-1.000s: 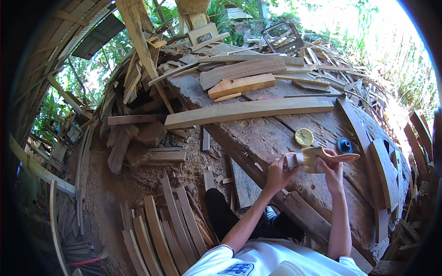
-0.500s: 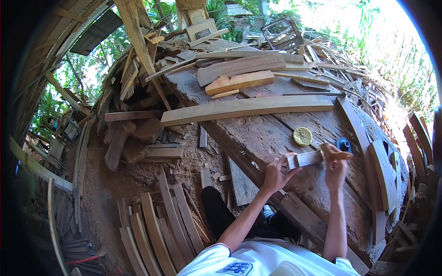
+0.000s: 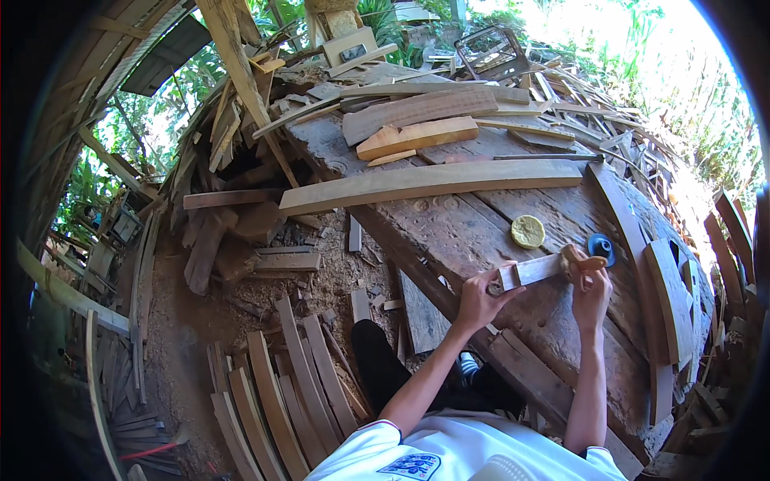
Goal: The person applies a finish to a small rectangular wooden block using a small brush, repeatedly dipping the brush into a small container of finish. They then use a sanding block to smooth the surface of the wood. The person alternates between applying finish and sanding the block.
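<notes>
My left hand (image 3: 482,295) is closed on the left end of a pale rectangular wooden block (image 3: 536,271), thumb on the near side. At the block's right end, my right hand (image 3: 591,300) grips an orange-brown rounded wooden piece (image 3: 574,256); whether it is joined to the block I cannot tell. Both are held over the worn workbench (image 3: 449,232). Just beyond the block lies a round yellow tin or disc (image 3: 528,232). A small dark-blue round object (image 3: 600,249) with a black centre sits beside my right hand.
A long plank (image 3: 433,186) crosses the bench, with more boards (image 3: 421,116) behind it. Curved wooden pieces (image 3: 668,301) line the right edge. At lower left, several slats (image 3: 277,401) lean above a sawdust-covered floor (image 3: 180,321). A plastic crate (image 3: 491,54) stands far back.
My right hand has turned the orange-brown piece, which now shows a narrower, more upright side. The block has tilted slightly; my left hand stays on its end.
</notes>
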Demonstrator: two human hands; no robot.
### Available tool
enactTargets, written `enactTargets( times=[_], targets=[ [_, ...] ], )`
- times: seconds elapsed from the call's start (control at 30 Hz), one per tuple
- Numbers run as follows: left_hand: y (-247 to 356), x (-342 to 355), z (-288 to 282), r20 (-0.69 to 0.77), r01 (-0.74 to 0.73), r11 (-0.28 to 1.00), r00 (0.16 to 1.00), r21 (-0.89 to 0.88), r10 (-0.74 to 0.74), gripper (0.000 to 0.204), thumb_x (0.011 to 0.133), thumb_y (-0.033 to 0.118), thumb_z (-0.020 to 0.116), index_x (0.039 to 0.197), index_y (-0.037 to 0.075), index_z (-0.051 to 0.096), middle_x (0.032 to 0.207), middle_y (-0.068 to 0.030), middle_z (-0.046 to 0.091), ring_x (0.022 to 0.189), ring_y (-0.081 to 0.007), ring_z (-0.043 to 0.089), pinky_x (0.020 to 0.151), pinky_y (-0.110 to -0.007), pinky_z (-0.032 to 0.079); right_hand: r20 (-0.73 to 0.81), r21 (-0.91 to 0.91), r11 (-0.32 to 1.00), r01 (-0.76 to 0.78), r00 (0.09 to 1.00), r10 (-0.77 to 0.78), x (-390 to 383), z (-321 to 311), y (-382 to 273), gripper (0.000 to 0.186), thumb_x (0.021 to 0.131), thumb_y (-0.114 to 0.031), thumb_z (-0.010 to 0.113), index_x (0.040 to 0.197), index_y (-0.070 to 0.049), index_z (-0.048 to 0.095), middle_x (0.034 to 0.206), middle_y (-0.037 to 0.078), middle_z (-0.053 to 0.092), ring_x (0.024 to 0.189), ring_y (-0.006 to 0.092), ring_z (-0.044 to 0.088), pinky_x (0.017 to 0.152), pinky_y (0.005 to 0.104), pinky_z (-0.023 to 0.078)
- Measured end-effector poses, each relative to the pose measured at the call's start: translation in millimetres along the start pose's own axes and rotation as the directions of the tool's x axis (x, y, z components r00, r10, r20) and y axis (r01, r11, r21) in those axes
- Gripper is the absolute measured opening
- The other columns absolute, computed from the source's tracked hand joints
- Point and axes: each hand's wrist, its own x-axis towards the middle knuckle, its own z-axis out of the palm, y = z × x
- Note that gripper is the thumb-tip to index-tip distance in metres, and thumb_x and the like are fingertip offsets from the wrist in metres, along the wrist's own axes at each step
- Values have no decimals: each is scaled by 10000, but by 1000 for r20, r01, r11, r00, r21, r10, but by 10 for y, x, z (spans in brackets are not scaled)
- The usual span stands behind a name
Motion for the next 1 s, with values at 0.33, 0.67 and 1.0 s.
enactTargets(
  times=[0.33,0.67,1.0],
  targets=[
    [-231,-94,-33,90,210,969,971,133,-222,499,861,337,906,1223,25,760,912,-213,777,865,-342,790,760,-438,588,202,368,927,-69,979,-7,-225,261,-248,201,972,69,678,1131,1,781,1042,56,764,999,154,732,847,337,615],
    [-9,-3,-11,72,116,990,990,84,-122,509,839,184,919,1284,3,752,1063,-154,824,994,-196,802,876,-363,601,-62,371,928,-26,997,53,-149,145,-30,167,1004,-83,773,1138,16,787,1109,43,783,981,109,727,829,281,613],
    [30,4,-11,52,143,988,988,65,-146,442,785,148,913,1192,38,781,992,-154,813,938,-266,796,820,-392,591,-47,219,975,-45,997,57,-190,236,-361,155,950,-53,815,1094,3,805,991,54,778,837,87,687,696,264,577]
  ],
)
